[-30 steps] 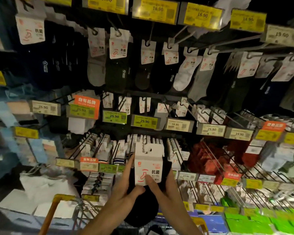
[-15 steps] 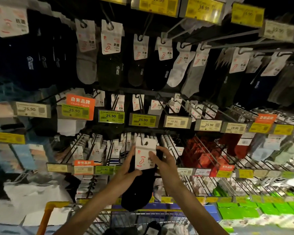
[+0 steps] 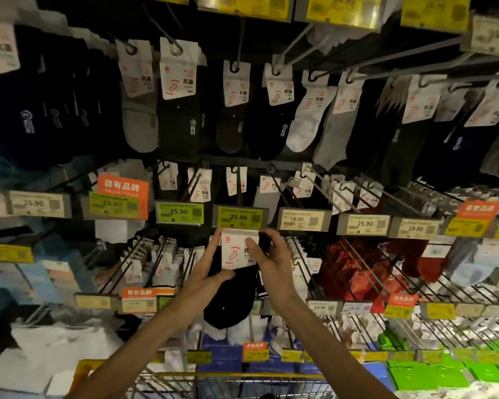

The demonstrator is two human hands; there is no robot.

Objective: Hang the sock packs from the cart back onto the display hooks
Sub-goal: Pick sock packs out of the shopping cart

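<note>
A black sock pack (image 3: 233,295) with a white header card (image 3: 234,251) is held up in front of the display, its top just under a green 25.90 price tag (image 3: 239,217) at the tip of a hook. My left hand (image 3: 206,272) grips the card's left edge, thumb across its lower part. My right hand (image 3: 272,260) pinches the card's right side, thumb on the front. The card's hang hole is hidden behind the price tag. The cart's yellow-rimmed wire basket (image 3: 242,378) shows at the bottom.
Rows of sock packs hang on angled metal hooks above, left and right, each hook ending in a price tag. Red socks (image 3: 355,269) hang to the right. Green packs (image 3: 432,375) lie at the lower right, white packs (image 3: 55,349) at the lower left.
Both hands have lifted the sock pack up and farther toward the display, from the lower hook row to just under the 25.90 tag. The grip stays the same.
</note>
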